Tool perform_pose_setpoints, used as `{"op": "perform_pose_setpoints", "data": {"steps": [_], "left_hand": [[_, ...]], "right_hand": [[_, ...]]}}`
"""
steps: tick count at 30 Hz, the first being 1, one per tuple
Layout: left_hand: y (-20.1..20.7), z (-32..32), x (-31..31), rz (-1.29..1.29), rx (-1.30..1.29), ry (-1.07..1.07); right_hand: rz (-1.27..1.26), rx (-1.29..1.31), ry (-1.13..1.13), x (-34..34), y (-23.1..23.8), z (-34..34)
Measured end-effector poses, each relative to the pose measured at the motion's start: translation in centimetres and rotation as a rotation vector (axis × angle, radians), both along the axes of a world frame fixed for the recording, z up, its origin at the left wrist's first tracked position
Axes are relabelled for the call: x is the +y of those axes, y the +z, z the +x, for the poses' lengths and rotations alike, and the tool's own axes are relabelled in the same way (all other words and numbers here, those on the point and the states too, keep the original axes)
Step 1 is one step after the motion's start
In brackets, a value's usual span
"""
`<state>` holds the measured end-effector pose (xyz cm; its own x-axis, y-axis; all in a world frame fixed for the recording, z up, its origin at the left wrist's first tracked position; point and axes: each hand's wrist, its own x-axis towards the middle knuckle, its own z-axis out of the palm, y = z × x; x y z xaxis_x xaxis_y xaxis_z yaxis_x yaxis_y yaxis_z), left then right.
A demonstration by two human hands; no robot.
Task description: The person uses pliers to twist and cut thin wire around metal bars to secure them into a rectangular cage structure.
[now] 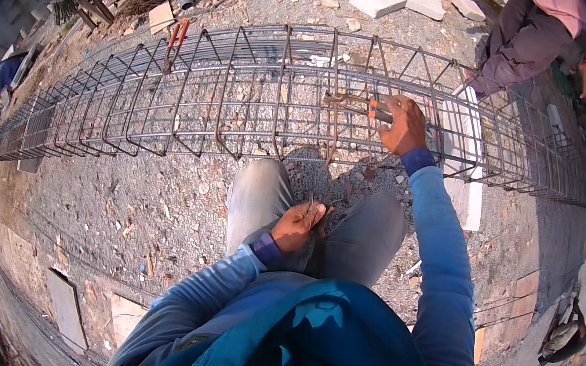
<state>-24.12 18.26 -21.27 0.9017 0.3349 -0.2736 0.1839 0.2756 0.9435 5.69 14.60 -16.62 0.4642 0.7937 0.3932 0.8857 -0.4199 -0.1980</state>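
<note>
Head view: right grip clasps pliers pointing left at rebar cage; left grip pinches wire.

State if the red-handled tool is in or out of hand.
Out: the tool rests on the cage, away from left hand and right hand.

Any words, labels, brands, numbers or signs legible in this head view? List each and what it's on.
None legible anywhere in the view.
Pincers with orange on the handles: no marking readable at this size.
Red-handled tool at the far side of the rebar cage: none readable.
Teal cloth: a pale patch, no letters to make out.
Background clutter: too small or blurred to tell.
</note>
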Motion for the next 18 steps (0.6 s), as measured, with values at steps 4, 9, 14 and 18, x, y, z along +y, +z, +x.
{"op": "perform_pose_setpoints", "data": {"steps": [4,9,14,18], "left_hand": [[1.9,-0.9,0.1,0.148,-0.159,0.350],[3.5,0.7,0.6,0.445,-0.121,0.208],[3.2,1.8,0.3,0.571,-0.157,0.148],[2.7,1.4,-0.2,0.772,-0.163,0.012]], "right_hand": [[0.259,0.665,0.034,-2.7,1.0,-7.7],[0.264,1.136,0.118,-4.7,0.3,-15.1],[0.508,1.148,0.136,-3.6,1.3,-16.3],[0.904,1.470,0.088,-3.5,1.7,-15.6]]}}
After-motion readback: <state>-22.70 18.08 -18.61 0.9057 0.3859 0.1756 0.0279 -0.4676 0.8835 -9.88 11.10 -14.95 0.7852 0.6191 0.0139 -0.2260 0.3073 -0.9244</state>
